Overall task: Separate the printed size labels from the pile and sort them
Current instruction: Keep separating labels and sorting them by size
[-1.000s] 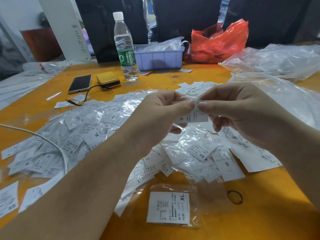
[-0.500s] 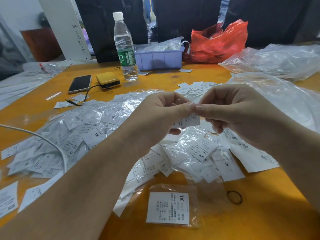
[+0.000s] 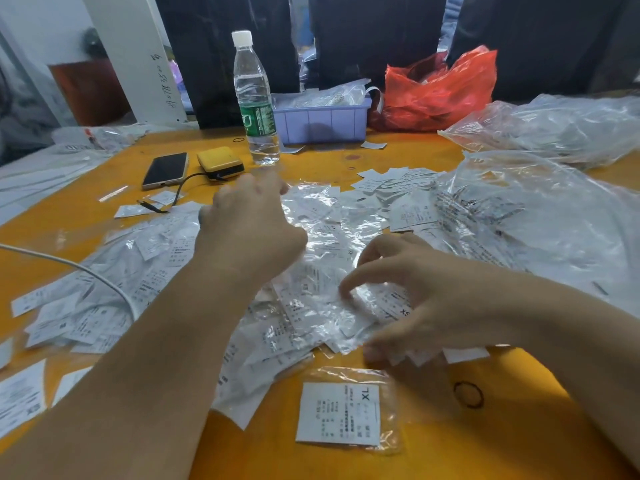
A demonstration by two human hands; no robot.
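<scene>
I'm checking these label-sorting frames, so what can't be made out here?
- Left hand, head view: motion blur smears its fingertips; whether they hold a label is unclear.
- Right hand: its thumb tip blurs into the label pile.
- Pile labels: glare from plastic sleeves hides most sizes.
- XL label: small print illegible.

water bottle (image 3: 255, 98) — upright | phone (image 3: 165, 169) | yellow power bank (image 3: 220, 162) | red bag (image 3: 440, 90)

I see the pile (image 3: 311, 271) of bagged white labels sprawled mid-table; one XL label (image 3: 341, 414) lies apart, nearer me.
</scene>
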